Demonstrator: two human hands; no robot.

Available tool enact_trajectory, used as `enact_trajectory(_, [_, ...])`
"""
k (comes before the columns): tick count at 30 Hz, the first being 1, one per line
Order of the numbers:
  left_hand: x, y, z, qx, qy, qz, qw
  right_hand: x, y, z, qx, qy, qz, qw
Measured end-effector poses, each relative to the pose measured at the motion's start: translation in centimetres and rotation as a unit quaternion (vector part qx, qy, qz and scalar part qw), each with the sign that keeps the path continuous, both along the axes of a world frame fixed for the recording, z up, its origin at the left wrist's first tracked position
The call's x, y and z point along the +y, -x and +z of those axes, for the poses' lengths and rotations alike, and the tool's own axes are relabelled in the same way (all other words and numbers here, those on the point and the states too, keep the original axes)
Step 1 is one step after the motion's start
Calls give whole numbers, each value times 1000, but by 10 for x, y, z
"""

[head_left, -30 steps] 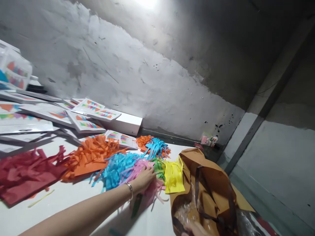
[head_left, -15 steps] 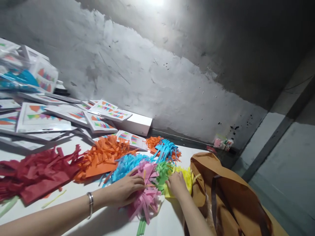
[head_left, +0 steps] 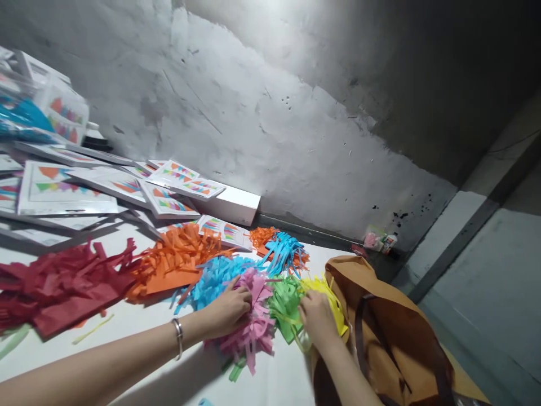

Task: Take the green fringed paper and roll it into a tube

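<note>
**Fringed paper bundles, white table**

Pink fringe (head_left: 253, 316): mid-table, under our left hand (head_left: 226, 310), fingers curled, pressing. Green fringe (head_left: 285, 301) and yellow fringe (head_left: 327, 293): under our right hand (head_left: 316, 318); its grip we cannot tell. Adjoining: blue fringe (head_left: 213, 276), orange fringe (head_left: 175, 265), brown bag (head_left: 393, 332).

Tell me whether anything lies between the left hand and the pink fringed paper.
Nothing visible does. The left hand already rests on the pink fringed paper, fingers at its top edge. The right hand is apart, on the yellow fringed paper.

Bag (head_left: 393, 332) right of paper fringes (head_left: 253, 316)
</note>
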State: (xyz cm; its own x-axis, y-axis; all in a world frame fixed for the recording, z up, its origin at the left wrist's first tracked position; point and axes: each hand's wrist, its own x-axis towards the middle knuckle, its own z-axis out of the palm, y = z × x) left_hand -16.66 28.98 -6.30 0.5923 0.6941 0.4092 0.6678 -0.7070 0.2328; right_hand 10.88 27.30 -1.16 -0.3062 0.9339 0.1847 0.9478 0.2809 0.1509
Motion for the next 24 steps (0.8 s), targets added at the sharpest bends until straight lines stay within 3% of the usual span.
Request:
enact_trajectory(4, [-1,2,-2,9,0,-4,1000,-12,41,-40,-3,39,-24,999])
enact_trajectory(8, [-1,7,-2,-4,0,-7,1000,-8,37,-66,17,29,-47,998])
enact_trajectory(12, [-7,0,2,-35,0,-22,999,-8,17,-57,102,-3,-33,994])
enact_trajectory(17, [-30,-37,4,-63,24,-87,994,-14,4,-42,259,-15,-19,966])
enact_trajectory(20, [-37,-61,-5,-86,57,-111,989,-14,1,-45,324,-3,-13,946])
enact_trajectory(24, [-24,-80,-22,-135,95,-76,983,-18,1,-53,341,-18,-3,940])
